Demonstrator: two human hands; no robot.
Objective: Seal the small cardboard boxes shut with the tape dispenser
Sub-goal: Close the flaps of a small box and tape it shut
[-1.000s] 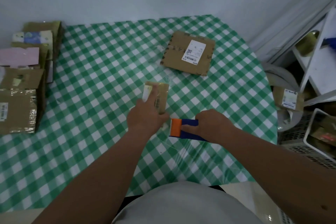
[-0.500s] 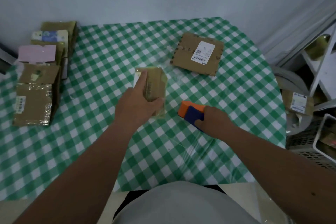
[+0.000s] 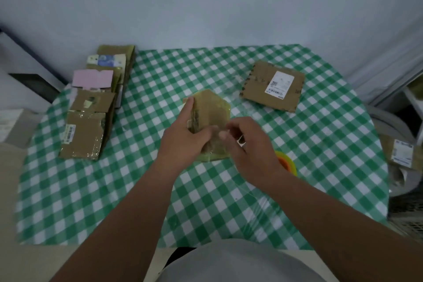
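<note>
The person holds a small brown cardboard box wrapped in glossy clear tape (image 3: pixel 211 119) above the middle of the desk, which is covered by a green-and-white checked cloth (image 3: pixel 320 144); the box is tilted, one corner pointing away from the person. The left hand (image 3: pixel 183 142) grips the box from its left side, the forefinger stretched along the left edge toward the far corner and the thumb lying across the near face; the right hand (image 3: pixel 249 151) is at the box's near right side, its fingers curled and the fingertips pinching at the taped surface, though what exactly they pinch is too blurred to tell. The tape dispenser, of which only an orange and yellow part (image 3: pixel 287 162) shows, lies on the cloth just beside and behind the right hand, mostly hidden by it; neither hand holds it.

At the far right of the desk lies a flat brown cardboard parcel with a white printed label (image 3: pixel 272 86), well apart from the held box. Along the left edge of the desk sits a row of flattened and taped cardboard boxes (image 3: pixel 91 110), among them a pink piece of card (image 3: pixel 92 78) and a box with a blue-and-white printed face (image 3: pixel 106 60). Off the desk at the right edge of the view another labelled brown parcel (image 3: pixel 400 152) rests near a grey mesh basket (image 3: pixel 409 222). A pale wall (image 3: pixel 206 7) stands behind the desk.
</note>
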